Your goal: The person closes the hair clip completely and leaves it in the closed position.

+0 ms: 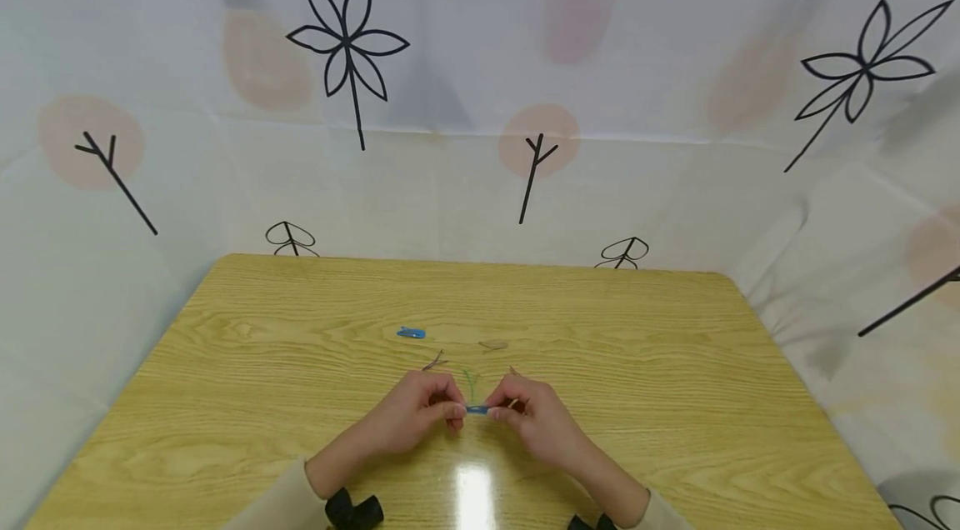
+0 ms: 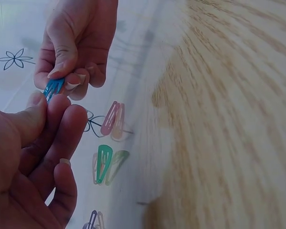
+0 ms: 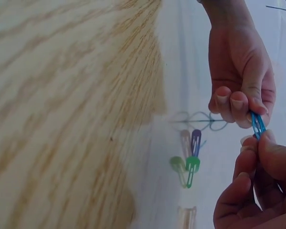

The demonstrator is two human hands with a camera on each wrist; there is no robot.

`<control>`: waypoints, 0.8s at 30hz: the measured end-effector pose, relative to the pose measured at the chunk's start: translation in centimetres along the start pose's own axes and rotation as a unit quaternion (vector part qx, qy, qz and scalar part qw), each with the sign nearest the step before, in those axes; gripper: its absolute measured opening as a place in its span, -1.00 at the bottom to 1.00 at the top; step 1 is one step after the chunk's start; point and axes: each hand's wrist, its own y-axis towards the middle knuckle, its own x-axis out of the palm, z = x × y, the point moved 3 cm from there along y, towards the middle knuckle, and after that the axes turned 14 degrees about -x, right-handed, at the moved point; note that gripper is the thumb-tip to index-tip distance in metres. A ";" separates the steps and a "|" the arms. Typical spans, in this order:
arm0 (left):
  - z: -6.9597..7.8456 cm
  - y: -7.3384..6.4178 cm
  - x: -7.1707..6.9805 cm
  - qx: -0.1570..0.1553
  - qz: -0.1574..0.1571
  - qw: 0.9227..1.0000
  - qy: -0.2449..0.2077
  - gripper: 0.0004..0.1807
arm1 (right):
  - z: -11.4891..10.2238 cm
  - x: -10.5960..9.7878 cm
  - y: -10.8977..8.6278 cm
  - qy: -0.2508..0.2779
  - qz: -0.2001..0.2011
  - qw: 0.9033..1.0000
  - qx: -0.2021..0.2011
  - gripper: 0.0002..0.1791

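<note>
Over the near middle of the table, a blue snap hair clip is stretched between both hands. My left hand pinches one end of the clip with thumb and fingers, and my right hand pinches the other. In the left wrist view the blue clip's slotted body shows between the fingertips; the fingers cover its ends. Just beyond the hands a green hair clip lies on the table, with a purple hair clip to its left. The left wrist view also has a pink hair clip.
A second blue hair clip lies farther back on the wooden table, with a pinkish clip to its right. Black straps or mounts sit at the wrists. A patterned white cloth hangs behind the table.
</note>
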 end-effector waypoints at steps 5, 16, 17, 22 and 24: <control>-0.2 0.1 0.2 -0.006 -0.013 1.000 -0.005 -0.83 | 0.1 0.0 0.0 0.022 0.000 1.000 -0.017 -0.92; -1.1 0.5 -0.1 -0.029 0.008 0.999 0.042 -0.86 | 0.7 0.3 -0.1 0.004 -0.014 1.000 0.019 -0.93; -1.1 0.5 -0.1 -0.028 0.010 0.998 0.052 -0.87 | 0.8 0.4 -0.1 0.002 -0.018 0.999 0.026 -0.93; -1.5 0.6 -0.3 -0.016 0.019 0.996 0.090 -0.94 | 1.0 0.4 -0.1 -0.005 -0.039 0.998 0.053 -0.91; -1.6 0.7 -0.3 -0.014 0.018 0.995 0.095 -0.95 | 1.2 0.4 -0.1 -0.008 -0.047 0.997 0.058 -0.91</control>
